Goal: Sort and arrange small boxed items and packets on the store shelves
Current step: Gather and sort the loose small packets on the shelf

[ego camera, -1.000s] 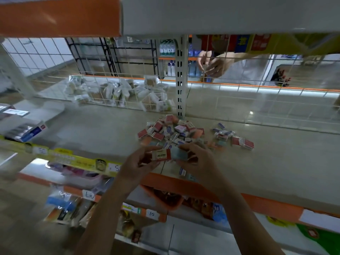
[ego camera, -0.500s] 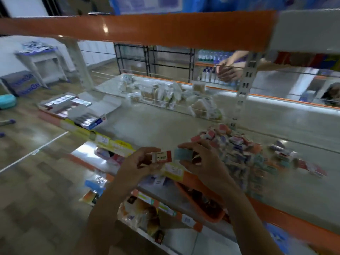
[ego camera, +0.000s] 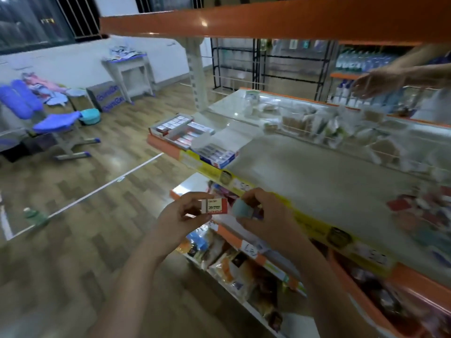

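**Two small boxes held in front of the shelf edge**

The left hand (ego camera: 179,219) pinches a small red-and-white box (ego camera: 214,205) marked "2B" between thumb and fingertips. Just beside it, the right hand (ego camera: 264,219) grips a pale teal box (ego camera: 242,209), fingers curled round it. Both boxes hang in front of the yellow price strip (ego camera: 275,198) of the grey shelf (ego camera: 317,176). Far right on that shelf lies a blurred pile of small boxes (ego camera: 424,211).

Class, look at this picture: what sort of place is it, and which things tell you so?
Most likely a small shop. Orange-edged metal shelving carries yellow price-label strips, display trays of small boxed goods and snack packets.
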Tool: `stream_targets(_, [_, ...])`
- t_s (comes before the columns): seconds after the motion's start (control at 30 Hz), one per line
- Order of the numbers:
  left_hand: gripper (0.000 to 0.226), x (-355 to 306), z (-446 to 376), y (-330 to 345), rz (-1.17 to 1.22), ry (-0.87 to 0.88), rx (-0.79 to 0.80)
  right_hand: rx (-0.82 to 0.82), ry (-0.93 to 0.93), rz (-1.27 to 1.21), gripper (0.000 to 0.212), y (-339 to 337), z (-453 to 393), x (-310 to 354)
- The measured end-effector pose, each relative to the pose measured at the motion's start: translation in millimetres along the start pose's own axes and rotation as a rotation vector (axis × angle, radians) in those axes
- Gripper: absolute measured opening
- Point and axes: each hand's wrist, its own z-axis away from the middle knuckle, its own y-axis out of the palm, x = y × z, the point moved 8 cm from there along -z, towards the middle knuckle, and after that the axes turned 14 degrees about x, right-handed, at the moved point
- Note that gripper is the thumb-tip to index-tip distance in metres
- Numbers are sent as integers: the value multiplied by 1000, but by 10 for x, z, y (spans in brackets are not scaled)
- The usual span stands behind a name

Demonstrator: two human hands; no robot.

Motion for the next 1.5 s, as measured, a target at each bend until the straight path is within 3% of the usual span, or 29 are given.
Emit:
stream_targets(0.33, [50,541,-138,-1088,16,-8,-85,81,-37,-225,36,621,-1129,229])
stream_targets(0.53, [53,861,-564,-1769,-8,-21,-76,69,-87,-204,30,846,-2013,254])
stream_targets(0.83, [31,1194,-1449,-2707,-57,11,20,9,-13,-245,32,886,-3303,225])
stream_targets(1.0, [28,1392,-1909,-3033,-88,35,92,11,47,-331,18,927,-3676,158])
stream_targets(1.23, [40,1548,-2747,-3397,-297,71,213,-191,276,-289,20,816,-4101,-225])
stream_targets(1.5, [33,1525,-3444,-3438,-643,234,457,-335,367,-413,37,891,-4369,-408])
